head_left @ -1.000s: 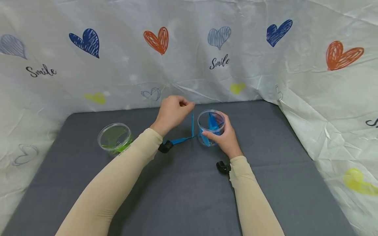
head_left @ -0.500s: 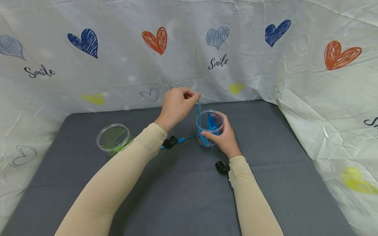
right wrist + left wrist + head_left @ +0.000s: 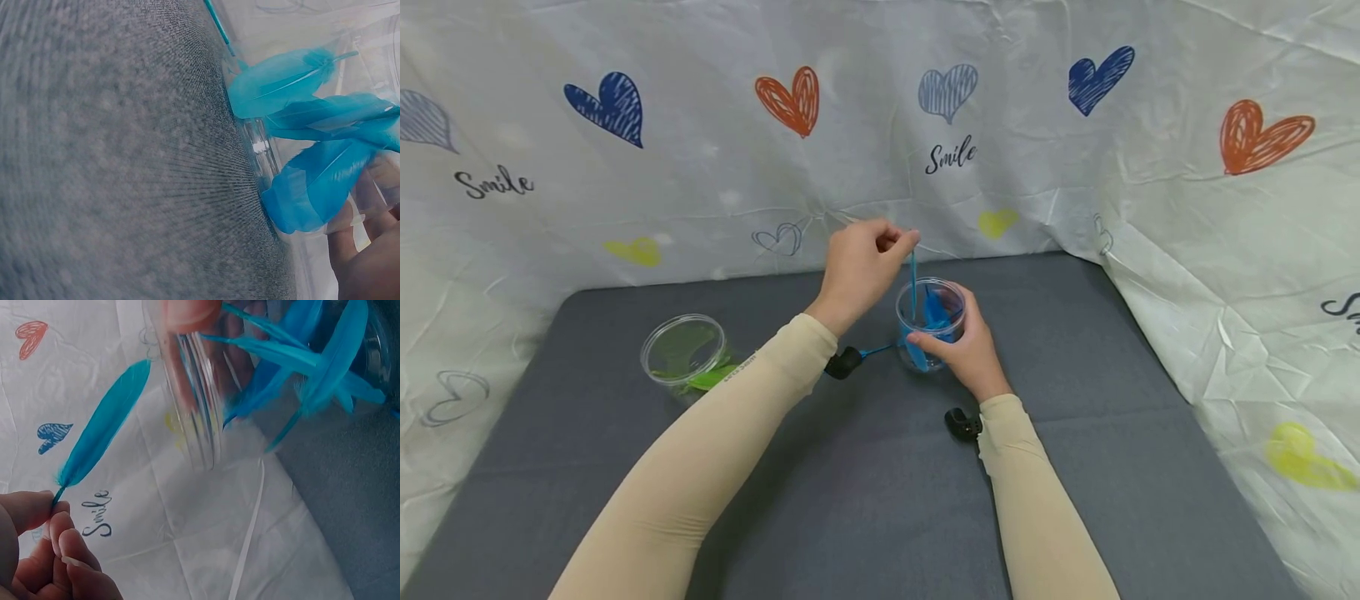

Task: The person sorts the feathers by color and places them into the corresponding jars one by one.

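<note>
My left hand (image 3: 861,271) pinches a blue feather (image 3: 103,428) by its quill between thumb and fingertips. That feather hangs down over the mouth of a clear plastic cup (image 3: 907,310), its lower end at or inside the rim. Several other blue feathers (image 3: 281,84) lie inside this cup, seen through its wall. My right hand (image 3: 970,354) grips the cup from the right side, thumb in front, as it stands on the table. Just left of the cup, another blue feather (image 3: 877,350) lies on the cloth, partly hidden by the left wrist camera.
A second clear cup (image 3: 646,360) stands at the left, with green feathers (image 3: 711,377) in it; my left sleeve (image 3: 730,450) partly covers it. Dark grey cloth (image 3: 865,517) covers the table. A white curtain with printed hearts hangs behind and at the sides.
My left hand has moved right and slightly up, bringing the blue feather from beside the cup to over its mouth. My right hand and the cup stay in place.
</note>
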The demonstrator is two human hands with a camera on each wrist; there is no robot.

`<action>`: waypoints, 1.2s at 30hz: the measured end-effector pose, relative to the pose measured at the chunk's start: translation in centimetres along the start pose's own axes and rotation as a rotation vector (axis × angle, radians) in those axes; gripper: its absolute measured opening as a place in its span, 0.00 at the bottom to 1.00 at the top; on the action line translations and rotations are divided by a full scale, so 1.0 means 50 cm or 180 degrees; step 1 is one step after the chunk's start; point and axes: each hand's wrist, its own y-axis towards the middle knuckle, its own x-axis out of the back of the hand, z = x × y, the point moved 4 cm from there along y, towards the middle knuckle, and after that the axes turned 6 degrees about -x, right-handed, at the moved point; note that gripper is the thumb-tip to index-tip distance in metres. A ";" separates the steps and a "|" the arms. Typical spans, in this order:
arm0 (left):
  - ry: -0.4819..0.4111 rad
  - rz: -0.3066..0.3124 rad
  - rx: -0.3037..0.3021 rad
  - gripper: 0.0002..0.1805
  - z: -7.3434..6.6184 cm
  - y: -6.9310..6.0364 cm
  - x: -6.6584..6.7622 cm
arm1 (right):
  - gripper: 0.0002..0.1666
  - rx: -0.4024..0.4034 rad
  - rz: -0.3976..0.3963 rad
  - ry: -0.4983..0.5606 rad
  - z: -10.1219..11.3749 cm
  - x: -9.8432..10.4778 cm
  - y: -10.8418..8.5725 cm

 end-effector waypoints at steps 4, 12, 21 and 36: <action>-0.0031 -0.0052 -0.0032 0.18 -0.002 -0.001 -0.008 | 0.55 -0.0005 -0.0019 -0.0004 0.001 -0.001 0.000; -0.0070 -0.0154 -0.0143 0.18 0.001 -0.004 -0.025 | 0.55 -0.0017 -0.0022 0.0016 0.000 -0.002 0.002; 0.0012 0.0016 -0.0195 0.17 0.006 -0.011 -0.046 | 0.56 -0.0017 -0.0017 0.0009 -0.001 -0.003 0.004; 0.0222 0.0480 -0.0285 0.16 0.028 -0.054 -0.070 | 0.54 -0.0087 0.0070 0.0116 0.006 -0.004 -0.001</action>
